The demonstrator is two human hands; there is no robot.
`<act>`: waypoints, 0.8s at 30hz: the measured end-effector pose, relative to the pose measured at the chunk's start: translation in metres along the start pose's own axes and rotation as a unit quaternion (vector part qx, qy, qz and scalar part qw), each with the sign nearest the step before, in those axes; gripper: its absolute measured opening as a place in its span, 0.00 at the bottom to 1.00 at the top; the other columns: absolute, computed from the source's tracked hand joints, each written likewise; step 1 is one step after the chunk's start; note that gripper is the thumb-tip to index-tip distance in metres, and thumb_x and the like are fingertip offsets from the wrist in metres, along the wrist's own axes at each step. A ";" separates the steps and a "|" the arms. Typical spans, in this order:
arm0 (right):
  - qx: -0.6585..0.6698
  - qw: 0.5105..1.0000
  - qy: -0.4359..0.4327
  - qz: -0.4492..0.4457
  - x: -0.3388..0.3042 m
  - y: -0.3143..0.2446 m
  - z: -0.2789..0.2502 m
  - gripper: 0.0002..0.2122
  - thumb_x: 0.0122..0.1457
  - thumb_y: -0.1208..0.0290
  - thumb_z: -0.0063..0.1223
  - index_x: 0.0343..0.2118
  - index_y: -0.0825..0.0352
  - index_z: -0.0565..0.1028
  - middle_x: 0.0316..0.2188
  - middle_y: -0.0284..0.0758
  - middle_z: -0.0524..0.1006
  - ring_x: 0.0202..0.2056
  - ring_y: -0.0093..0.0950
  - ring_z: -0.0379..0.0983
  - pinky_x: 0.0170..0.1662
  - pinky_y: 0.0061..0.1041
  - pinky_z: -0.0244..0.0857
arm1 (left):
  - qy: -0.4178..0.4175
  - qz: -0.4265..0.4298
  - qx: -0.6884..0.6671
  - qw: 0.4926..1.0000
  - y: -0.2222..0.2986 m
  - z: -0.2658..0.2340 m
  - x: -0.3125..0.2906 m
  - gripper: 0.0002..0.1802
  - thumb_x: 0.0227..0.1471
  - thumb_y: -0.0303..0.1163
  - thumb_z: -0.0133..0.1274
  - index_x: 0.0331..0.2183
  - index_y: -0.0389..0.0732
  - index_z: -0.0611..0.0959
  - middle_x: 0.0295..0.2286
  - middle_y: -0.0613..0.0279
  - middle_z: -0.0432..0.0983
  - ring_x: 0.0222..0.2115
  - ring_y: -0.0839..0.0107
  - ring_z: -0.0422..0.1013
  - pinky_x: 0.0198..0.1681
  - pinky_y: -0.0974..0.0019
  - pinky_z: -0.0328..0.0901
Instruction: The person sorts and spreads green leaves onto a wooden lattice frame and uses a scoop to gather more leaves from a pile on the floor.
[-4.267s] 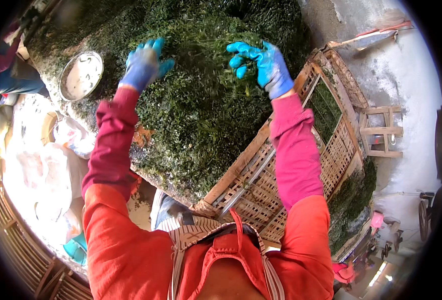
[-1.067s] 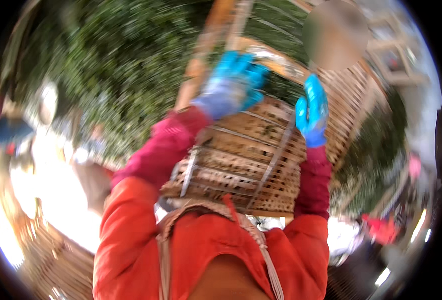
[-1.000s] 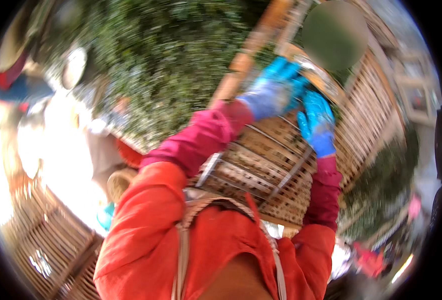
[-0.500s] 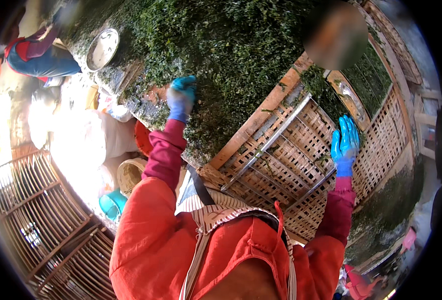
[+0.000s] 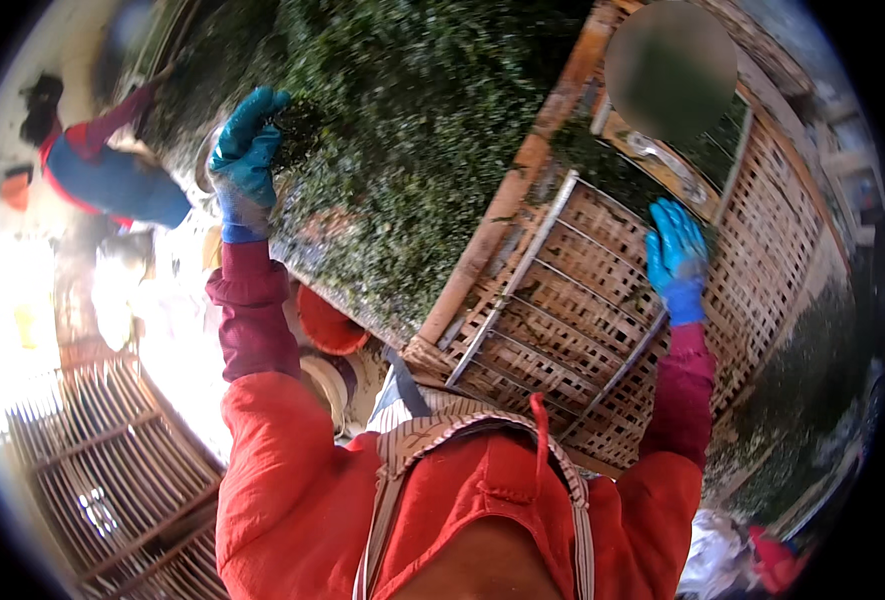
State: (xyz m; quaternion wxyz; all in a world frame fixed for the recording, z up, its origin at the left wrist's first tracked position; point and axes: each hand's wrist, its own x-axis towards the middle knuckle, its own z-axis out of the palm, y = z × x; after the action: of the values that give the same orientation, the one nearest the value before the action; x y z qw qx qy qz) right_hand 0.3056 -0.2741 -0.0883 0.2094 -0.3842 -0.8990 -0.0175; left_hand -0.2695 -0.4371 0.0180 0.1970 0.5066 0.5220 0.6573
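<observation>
Green leaf pile [image 5: 412, 130] spreads ahead of both hands, blurry. Left hand [image 5: 247, 160], blue-gloved, raised at the pile's left edge, clenched on a dark clump of leaves [image 5: 297, 125]. Right hand [image 5: 677, 260], fingers spread flat, rests on the woven bamboo tray [image 5: 552, 330] leaning by the pile. Another person [image 5: 102, 170] crouches beyond the left hand.

Both hands wear bright blue rubber gloves: left hand [image 5: 244, 160], right hand [image 5: 676, 260]. Above the gloves are dark maroon sleeve covers, then an orange-red jacket. A striped strap crosses the chest.
</observation>
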 end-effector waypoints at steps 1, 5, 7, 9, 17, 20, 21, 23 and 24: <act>0.014 1.000 0.007 -0.006 0.002 -0.001 -0.001 0.17 0.64 0.67 0.51 0.55 0.62 0.76 0.56 0.40 0.75 0.57 0.41 0.72 0.60 0.41 0.65 | -0.030 0.030 -0.021 0.999 0.016 0.034 0.012 0.30 0.50 0.18 0.52 0.57 0.32 0.76 0.53 0.49 0.76 0.53 0.60 0.73 0.56 0.63 0.66; 0.017 1.000 0.017 -0.019 0.002 0.000 -0.002 0.18 0.62 0.68 0.52 0.56 0.61 0.75 0.57 0.38 0.75 0.56 0.41 0.71 0.61 0.40 0.65 | -0.167 0.055 -0.072 0.982 0.055 0.195 0.023 0.23 0.55 0.12 0.49 0.53 0.34 0.80 0.48 0.52 0.80 0.49 0.64 0.77 0.47 0.66 0.73; 0.002 1.000 0.001 -0.017 -0.007 0.008 0.000 0.19 0.61 0.67 0.53 0.56 0.60 0.75 0.58 0.37 0.74 0.57 0.40 0.70 0.63 0.38 0.62 | -0.284 -0.001 -0.125 0.951 0.071 0.274 0.016 0.21 0.57 0.14 0.50 0.51 0.37 0.82 0.48 0.53 0.80 0.47 0.68 0.77 0.44 0.69 0.77; -0.015 0.999 -0.015 -0.036 -0.012 0.013 0.008 0.20 0.60 0.65 0.54 0.56 0.59 0.75 0.59 0.37 0.73 0.58 0.39 0.69 0.66 0.37 0.59 | -0.381 0.132 -0.088 0.911 0.040 0.334 0.013 0.28 0.54 0.11 0.49 0.54 0.42 0.80 0.52 0.56 0.77 0.46 0.67 0.78 0.46 0.70 0.76; -0.082 0.991 0.083 0.062 -0.065 0.025 -0.064 0.12 0.62 0.65 0.53 0.41 0.66 0.82 0.51 0.42 0.78 0.57 0.42 0.72 0.63 0.47 0.61 | -0.209 0.261 0.308 0.891 -0.048 0.317 -0.017 0.25 0.53 0.27 0.57 0.54 0.53 0.80 0.53 0.62 0.77 0.60 0.55 0.66 0.65 0.53 0.60; -0.056 0.994 0.095 0.000 -0.014 0.000 -0.038 0.14 0.62 0.62 0.52 0.45 0.62 0.81 0.55 0.37 0.77 0.63 0.38 0.64 0.70 0.45 0.51 | -0.341 0.338 0.377 0.792 -0.013 0.356 -0.041 0.31 0.54 0.47 0.59 0.59 0.60 0.76 0.61 0.73 0.69 0.67 0.56 0.53 0.72 0.48 0.39; -0.059 0.995 0.071 -0.043 0.001 -0.010 -0.036 0.15 0.63 0.61 0.51 0.46 0.61 0.81 0.56 0.37 0.76 0.64 0.38 0.63 0.70 0.45 0.49 | -0.361 0.393 0.357 0.767 -0.019 0.370 -0.052 0.34 0.55 0.57 0.54 0.62 0.64 0.71 0.65 0.76 0.61 0.70 0.59 0.44 0.72 0.46 0.26; -0.101 0.994 -0.040 -0.011 -0.001 -0.004 -0.019 0.16 0.63 0.59 0.52 0.48 0.61 0.81 0.58 0.36 0.75 0.65 0.37 0.62 0.71 0.44 0.45 | -0.466 0.301 0.427 0.714 -0.023 0.377 -0.053 0.30 0.61 0.55 0.47 0.63 0.62 0.70 0.67 0.76 0.56 0.71 0.61 0.41 0.71 0.41 0.25; -0.086 0.996 -0.028 0.000 -0.010 0.002 -0.019 0.15 0.62 0.60 0.52 0.47 0.61 0.81 0.57 0.36 0.76 0.64 0.37 0.63 0.71 0.44 0.46 | -0.490 0.255 0.502 0.666 -0.042 0.371 -0.045 0.29 0.63 0.55 0.45 0.63 0.61 0.70 0.67 0.75 0.56 0.71 0.61 0.41 0.71 0.40 0.24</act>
State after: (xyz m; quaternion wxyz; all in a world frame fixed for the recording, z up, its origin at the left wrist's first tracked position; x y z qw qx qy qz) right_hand 0.3199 -0.2838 -0.0752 0.1506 -0.4014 -0.8996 -0.0836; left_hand 0.0612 -0.2758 -0.0618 -0.0350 0.8913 0.4515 -0.0218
